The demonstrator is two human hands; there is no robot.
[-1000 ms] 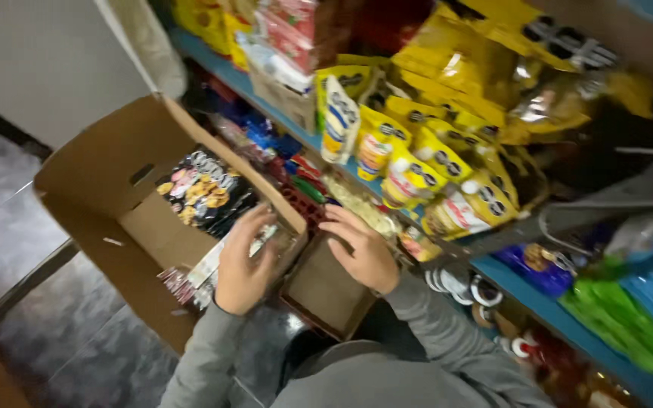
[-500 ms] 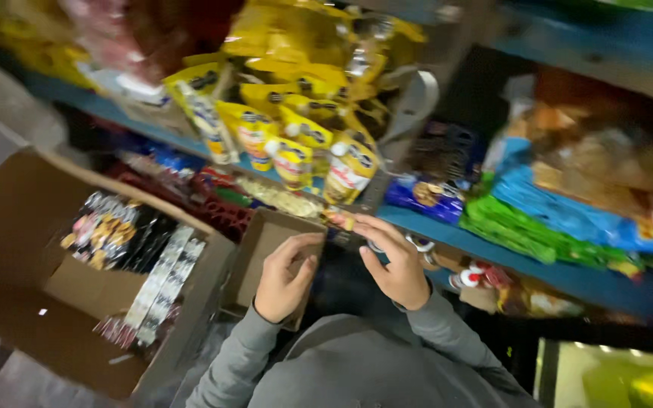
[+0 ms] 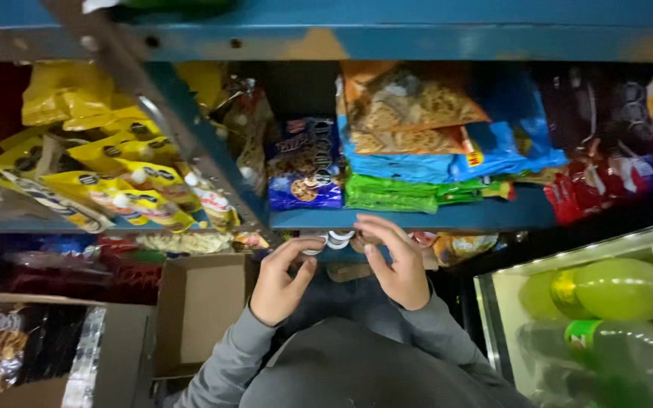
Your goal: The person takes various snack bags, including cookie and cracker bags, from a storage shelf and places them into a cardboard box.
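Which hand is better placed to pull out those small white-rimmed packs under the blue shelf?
Probably the right hand: its fingers curl over the white-rimmed packs. The left hand only reaches their left edge.

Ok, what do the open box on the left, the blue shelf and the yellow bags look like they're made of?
The box looks like plain brown cardboard, matte, with folded flaps. The shelf seems to be painted metal: blue coat, chipped and worn to bare patches along the upper edge. The yellow bags appear to be thin plastic film, glossy and crinkled, catching highlights. Both hands reach just under the shelf.
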